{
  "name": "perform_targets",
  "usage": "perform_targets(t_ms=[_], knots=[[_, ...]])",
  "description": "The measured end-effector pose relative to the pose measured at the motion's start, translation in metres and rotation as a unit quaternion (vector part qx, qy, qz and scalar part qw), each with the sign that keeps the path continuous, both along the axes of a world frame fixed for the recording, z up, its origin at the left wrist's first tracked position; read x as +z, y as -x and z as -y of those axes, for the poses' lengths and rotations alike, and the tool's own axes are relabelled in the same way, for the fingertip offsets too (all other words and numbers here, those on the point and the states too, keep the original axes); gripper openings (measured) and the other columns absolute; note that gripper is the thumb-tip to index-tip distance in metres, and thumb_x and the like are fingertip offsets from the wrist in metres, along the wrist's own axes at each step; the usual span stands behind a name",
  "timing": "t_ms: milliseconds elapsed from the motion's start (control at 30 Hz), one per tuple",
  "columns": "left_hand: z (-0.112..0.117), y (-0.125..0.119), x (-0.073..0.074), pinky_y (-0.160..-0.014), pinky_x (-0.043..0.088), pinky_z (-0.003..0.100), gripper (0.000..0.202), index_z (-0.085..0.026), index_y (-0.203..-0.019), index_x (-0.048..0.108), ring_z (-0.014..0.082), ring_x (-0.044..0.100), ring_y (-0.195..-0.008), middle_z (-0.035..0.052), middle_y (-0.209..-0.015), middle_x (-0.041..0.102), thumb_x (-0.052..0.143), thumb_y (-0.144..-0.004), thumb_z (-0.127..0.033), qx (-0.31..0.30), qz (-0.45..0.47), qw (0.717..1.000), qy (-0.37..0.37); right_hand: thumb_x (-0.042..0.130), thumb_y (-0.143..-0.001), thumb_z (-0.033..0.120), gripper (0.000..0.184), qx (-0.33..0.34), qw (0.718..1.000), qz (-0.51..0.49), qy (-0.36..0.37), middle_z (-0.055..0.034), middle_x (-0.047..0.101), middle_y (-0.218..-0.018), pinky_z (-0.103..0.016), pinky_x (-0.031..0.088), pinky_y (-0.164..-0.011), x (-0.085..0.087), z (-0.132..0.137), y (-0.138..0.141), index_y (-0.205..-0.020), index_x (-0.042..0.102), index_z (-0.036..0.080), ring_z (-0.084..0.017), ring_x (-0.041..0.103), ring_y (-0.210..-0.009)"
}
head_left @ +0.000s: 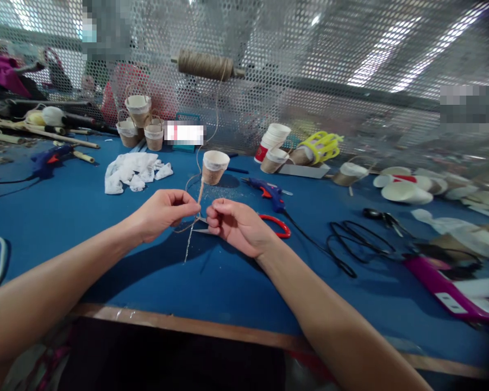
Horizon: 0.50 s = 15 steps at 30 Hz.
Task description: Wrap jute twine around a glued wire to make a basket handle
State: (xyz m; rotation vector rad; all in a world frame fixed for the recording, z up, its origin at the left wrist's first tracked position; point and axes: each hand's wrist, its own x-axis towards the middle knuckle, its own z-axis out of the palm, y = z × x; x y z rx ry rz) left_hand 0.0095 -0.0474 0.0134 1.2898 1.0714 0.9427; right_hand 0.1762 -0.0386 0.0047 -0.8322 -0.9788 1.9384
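My left hand (167, 213) pinches a thin wire (189, 239), its upper part wrapped in brown twine (201, 191) and its bare silvery end hanging below the fingers. Close beside it, my right hand (238, 225) is closed with the fingers curled; whatever is between its fingertips is hidden. Under the right hand lie scissors with red handles (283, 225), their blades pointing left. Just beyond my hands stands a small twine-wrapped cup with a white rim (215, 168). The twine runs up to a spool (206, 65) mounted on the mesh panel.
A blue glue gun (271, 194) with a black cord lies to the right, another glue gun (51, 160) to the left. White cloth scraps (130, 171), stacked handled cups (138, 111) and paper cups (275, 138) sit toward the back. A purple device (444, 288) is at far right.
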Motion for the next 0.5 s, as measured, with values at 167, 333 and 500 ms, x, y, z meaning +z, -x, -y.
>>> perform_targets(t_ms=[167,333,500], knots=[[0.0014,-0.0011,-0.0018,-0.039,0.018,0.02,0.015,-0.013,-0.06,0.052,0.002,0.03,-0.039,-0.0071,-0.046,0.04,0.06,-0.069,-0.023,-0.01,-0.006,1.0,-0.003,0.056,-0.065,0.01,0.008,0.01,1.0,-0.003,-0.003,0.0016,0.052,-0.059,-0.021,0.032,-0.049,0.0006,0.002,0.0007,-0.065,0.049,0.013,-0.006,0.044,-0.051],[0.0009,-0.0006,-0.0026,-0.039,0.018,0.02,0.015,-0.013,-0.06,0.052,0.002,0.03,-0.039,-0.0069,-0.047,0.04,0.06,-0.069,-0.023,-0.017,-0.006,1.0,0.002,0.055,-0.061,0.006,0.007,0.025,0.999,-0.004,-0.02,0.0014,0.052,-0.06,-0.021,0.031,-0.049,0.0019,0.0042,0.001,-0.062,0.051,0.012,-0.006,0.044,-0.051],[0.0005,-0.0014,-0.0028,-0.039,0.018,0.02,0.014,-0.014,-0.059,0.052,0.002,0.03,-0.038,-0.0068,-0.046,0.04,0.059,-0.068,-0.022,-0.019,-0.01,1.0,0.005,0.055,-0.061,0.007,0.008,0.025,0.999,-0.005,-0.026,0.0016,0.052,-0.06,-0.022,0.031,-0.049,0.0038,0.0053,0.0015,-0.063,0.051,0.013,-0.006,0.044,-0.05]])
